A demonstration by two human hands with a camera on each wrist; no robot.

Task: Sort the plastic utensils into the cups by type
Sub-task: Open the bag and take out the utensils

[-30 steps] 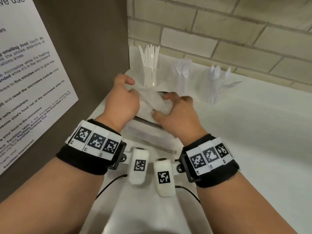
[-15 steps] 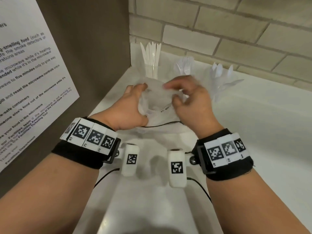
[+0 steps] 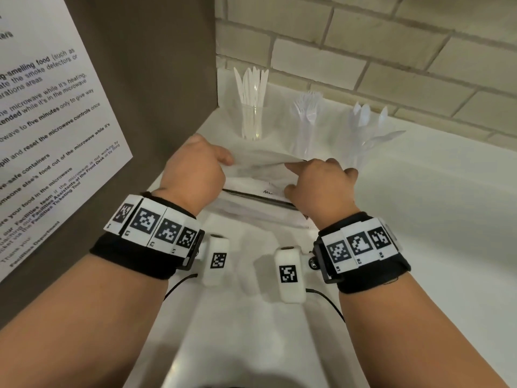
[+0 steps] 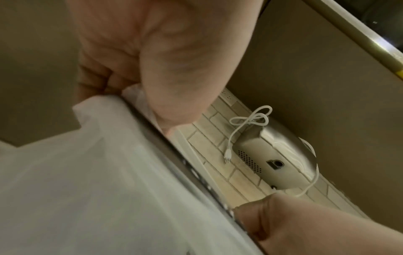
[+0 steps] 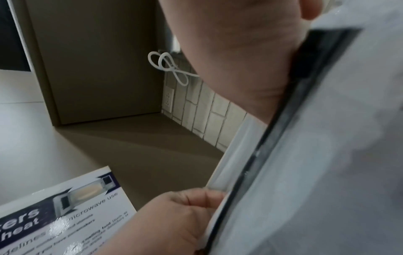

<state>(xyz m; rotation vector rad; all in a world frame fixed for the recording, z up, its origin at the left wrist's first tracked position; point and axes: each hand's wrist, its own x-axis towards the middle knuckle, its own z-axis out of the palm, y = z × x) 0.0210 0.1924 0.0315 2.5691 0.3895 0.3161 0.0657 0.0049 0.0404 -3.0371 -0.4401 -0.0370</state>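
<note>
With knives (image 3: 251, 88), forks (image 3: 306, 107) and spoons (image 3: 366, 119) standing in separate cups by the wall, sorting looks done; my left hand (image 3: 193, 169) and right hand (image 3: 319, 183) pinch the bag (image 3: 260, 161).

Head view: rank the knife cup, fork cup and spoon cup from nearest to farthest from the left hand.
From the left hand:
1. Knife cup, just beyond it, at the back left.
2. Fork cup, middle of the row.
3. Spoon cup, far right of the row.
</note>
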